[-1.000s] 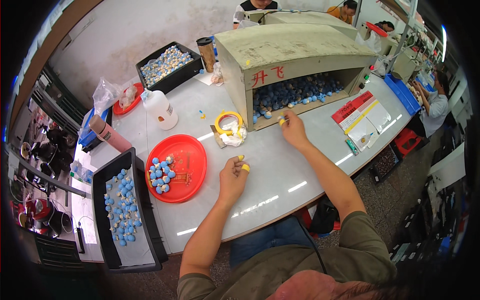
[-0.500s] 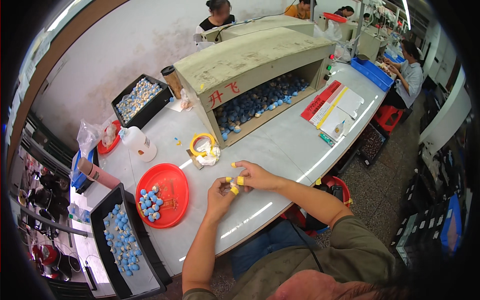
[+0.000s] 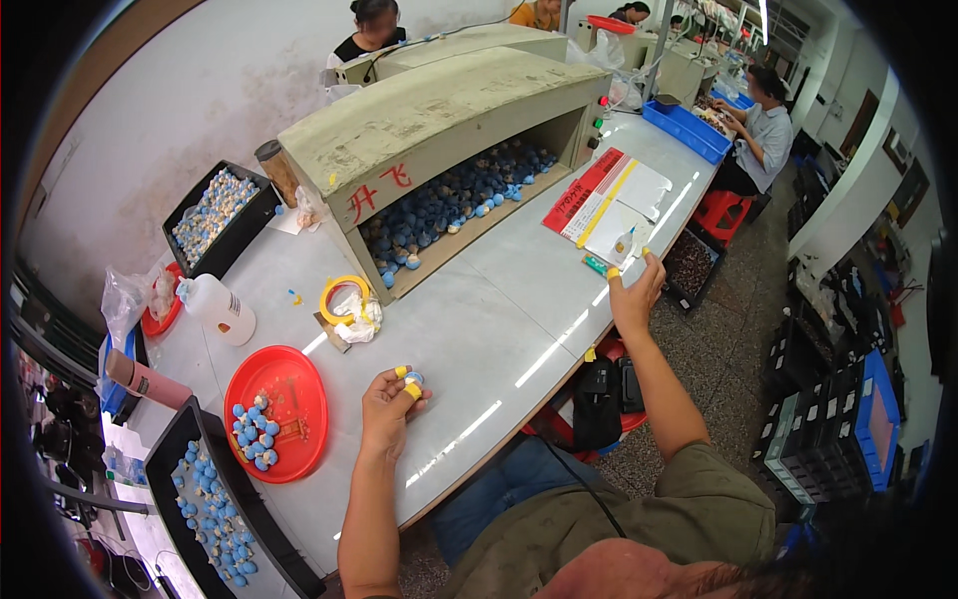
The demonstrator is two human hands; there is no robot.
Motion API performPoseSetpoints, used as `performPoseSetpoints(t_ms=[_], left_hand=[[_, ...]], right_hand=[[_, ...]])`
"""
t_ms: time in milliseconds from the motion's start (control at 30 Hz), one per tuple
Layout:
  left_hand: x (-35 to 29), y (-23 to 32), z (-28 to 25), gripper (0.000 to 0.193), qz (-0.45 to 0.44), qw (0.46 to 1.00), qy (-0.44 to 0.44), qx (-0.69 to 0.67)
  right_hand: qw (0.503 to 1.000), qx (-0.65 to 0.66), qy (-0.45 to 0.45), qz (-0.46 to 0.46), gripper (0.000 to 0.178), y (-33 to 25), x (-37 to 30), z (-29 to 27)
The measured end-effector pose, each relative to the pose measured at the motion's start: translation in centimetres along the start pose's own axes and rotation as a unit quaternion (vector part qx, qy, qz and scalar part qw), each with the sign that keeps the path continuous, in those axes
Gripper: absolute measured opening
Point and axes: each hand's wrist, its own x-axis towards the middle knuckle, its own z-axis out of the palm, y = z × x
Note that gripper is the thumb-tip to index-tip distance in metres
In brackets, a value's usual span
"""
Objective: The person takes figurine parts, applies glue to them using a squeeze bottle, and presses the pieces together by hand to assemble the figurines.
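Note:
Pinched between the yellow-taped thumb and finger of my left hand is a small blue-and-white ball piece, mostly covered by the fingers. My right hand reaches out to the right, its taped thumb and forefinger apart and nothing between them. Just beyond those fingertips, a small clear bottle with a thin tip is on the papers. A small green packet lies beside the thumb. Left of my left hand, a red round tray holds several similar blue ball pieces.
A beige box machine full of blue pieces stands behind. Black bins of pieces are at left, near a white bottle, a pink tumbler and a yellow tape roll. Co-workers sit at the back and right.
My right hand has left the left hand and moved right to the papers and small bottle, fingers spreading. The left hand keeps the ball piece. The whole view has shifted.

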Motion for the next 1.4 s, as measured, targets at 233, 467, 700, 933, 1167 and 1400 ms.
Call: performPoseSetpoints(t_ms=[233, 467, 700, 933, 1167, 1400], left_hand=[[-0.4, -0.3, -0.3, 0.027, -0.015, 0.999, 0.005, -0.03], [-1.2, 0.1, -0.9, 0.025, -0.048, 0.995, 0.045, -0.08], [1.2, -0.3, -1.6, 0.03, -0.045, 0.989, -0.027, -0.14], [-0.2, -1.2, -3.0, 0.034, 0.005, 0.992, -0.015, -0.127], [0.8, -1.8, -1.2, 0.031, -0.004, 0.989, -0.075, -0.128], [0.4, -2.2, -2.1, 0.028, -0.002, 0.992, -0.051, -0.111]], right_hand=[[0.975, -0.137, -0.12, 0.125, 0.046, 3.4, 5.9, 3.7], [0.945, 0.274, -0.163, 0.077, 0.026, -6.1, 0.5, 5.1], [0.768, 0.45, -0.453, 0.047, 0.032, -16.4, -8.9, 4.3], [0.779, 0.38, -0.485, -0.117, 0.033, -18.0, -13.8, 5.4], [0.757, 0.412, -0.507, 0.003, 0.035, -14.6, -13.3, 5.3], [0.768, 0.43, -0.469, -0.068, 0.033, -16.0, -14.0, 5.3]])
